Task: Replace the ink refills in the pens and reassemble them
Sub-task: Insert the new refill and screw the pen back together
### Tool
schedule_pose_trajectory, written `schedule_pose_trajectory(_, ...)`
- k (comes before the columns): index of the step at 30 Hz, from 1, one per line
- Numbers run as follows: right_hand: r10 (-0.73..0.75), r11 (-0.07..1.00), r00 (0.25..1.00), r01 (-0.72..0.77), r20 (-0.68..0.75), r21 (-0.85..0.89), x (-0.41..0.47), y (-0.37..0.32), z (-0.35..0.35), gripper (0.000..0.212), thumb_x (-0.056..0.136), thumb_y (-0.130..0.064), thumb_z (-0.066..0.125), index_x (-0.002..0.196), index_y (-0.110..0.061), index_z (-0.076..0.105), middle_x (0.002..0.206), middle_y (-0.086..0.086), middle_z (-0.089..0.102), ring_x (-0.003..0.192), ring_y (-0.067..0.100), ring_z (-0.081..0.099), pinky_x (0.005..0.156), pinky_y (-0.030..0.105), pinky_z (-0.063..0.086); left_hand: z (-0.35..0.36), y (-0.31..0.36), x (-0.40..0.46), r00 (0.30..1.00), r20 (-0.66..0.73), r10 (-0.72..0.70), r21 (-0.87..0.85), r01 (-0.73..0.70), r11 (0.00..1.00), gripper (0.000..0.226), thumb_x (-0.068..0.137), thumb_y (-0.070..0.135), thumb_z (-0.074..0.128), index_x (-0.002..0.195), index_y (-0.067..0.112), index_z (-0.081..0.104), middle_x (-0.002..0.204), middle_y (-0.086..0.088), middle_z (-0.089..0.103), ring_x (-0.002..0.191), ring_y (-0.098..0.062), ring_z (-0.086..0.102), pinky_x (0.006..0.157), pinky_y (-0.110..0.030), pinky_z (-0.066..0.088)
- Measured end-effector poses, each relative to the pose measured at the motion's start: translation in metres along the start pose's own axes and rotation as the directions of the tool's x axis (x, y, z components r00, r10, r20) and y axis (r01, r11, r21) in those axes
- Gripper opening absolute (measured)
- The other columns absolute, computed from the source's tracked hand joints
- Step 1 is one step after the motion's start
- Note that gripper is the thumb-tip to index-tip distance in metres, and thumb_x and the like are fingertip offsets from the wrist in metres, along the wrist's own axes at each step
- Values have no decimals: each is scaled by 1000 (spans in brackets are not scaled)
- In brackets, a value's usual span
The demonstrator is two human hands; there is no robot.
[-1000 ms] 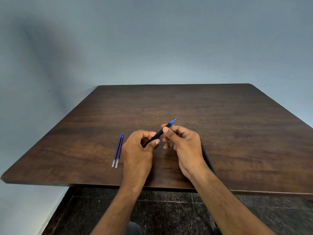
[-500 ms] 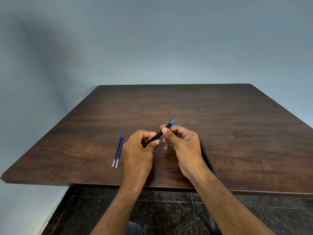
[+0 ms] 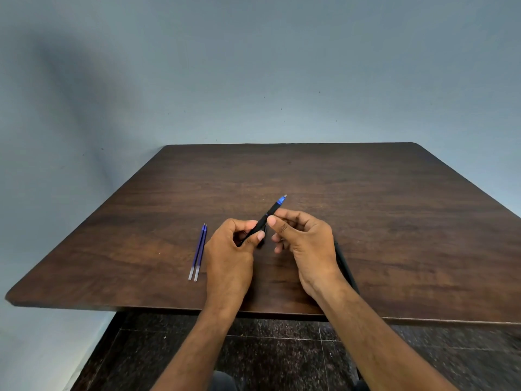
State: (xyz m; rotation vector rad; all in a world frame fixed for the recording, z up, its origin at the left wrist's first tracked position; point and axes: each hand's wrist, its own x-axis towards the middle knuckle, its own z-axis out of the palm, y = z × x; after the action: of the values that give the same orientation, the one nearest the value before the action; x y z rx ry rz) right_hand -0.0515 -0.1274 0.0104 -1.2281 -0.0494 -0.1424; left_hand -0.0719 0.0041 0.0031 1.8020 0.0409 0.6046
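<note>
A black pen [image 3: 267, 215] with a blue tip slants up to the right above the table's near middle. My left hand [image 3: 229, 255] grips its lower barrel, thumb pressed along it. My right hand [image 3: 306, 244] pinches the upper barrel between thumb and fingers, just below the blue tip. Two blue ink refills [image 3: 198, 253] lie side by side on the dark wooden table [image 3: 366, 221], left of my left hand. Another black pen [image 3: 345, 266] lies on the table, mostly hidden behind my right wrist.
The table stands against a blue-grey wall [image 3: 253, 80]. Its near edge runs below my wrists, with a dark speckled tile floor [image 3: 282, 356] underneath.
Both hands still hold the pen. The right hand has shifted slightly along the barrel; the pen's slant and the refills on the table are unchanged.
</note>
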Motion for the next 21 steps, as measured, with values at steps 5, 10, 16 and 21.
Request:
schedule_pose_trajectory(5,13,996,997,-20,-79,-90,4,6,-2,21,83,0,78,100,-12,73,64,-2,65,51,10,58,42,24,47,1,-5,4,999,-28,-37,-29,37,999,25,83,14,80,89,36,68,87,31,69,81,10,65,69,-2,45)
schedule_pose_trajectory(10,-61,826,995,9,-73,-563,7,11,9,15,83,-23,82,93,-16,72,66,-2,70,47,5,60,46,26,50,1,-7,5,998,-48,-46,-40,44,998,25,84,14,79,89,35,66,81,18,71,81,11,65,68,-3,46)
schedule_pose_trajectory(16,-107,346,994,40,3,-938,9,4,33,37,88,-35,69,117,-12,61,107,7,69,94,24,64,70,29,40,2,-6,5,999,-15,-47,-66,45,997,26,85,11,78,88,34,66,86,28,71,80,9,67,69,-9,52)
schedule_pose_trajectory(21,-57,280,998,20,4,-960,11,0,37,26,91,-28,65,108,-10,60,107,13,68,99,31,66,71,35,48,3,-10,6,999,-7,-51,-61,50,997,27,83,11,79,85,35,68,88,11,74,84,2,69,71,-13,53)
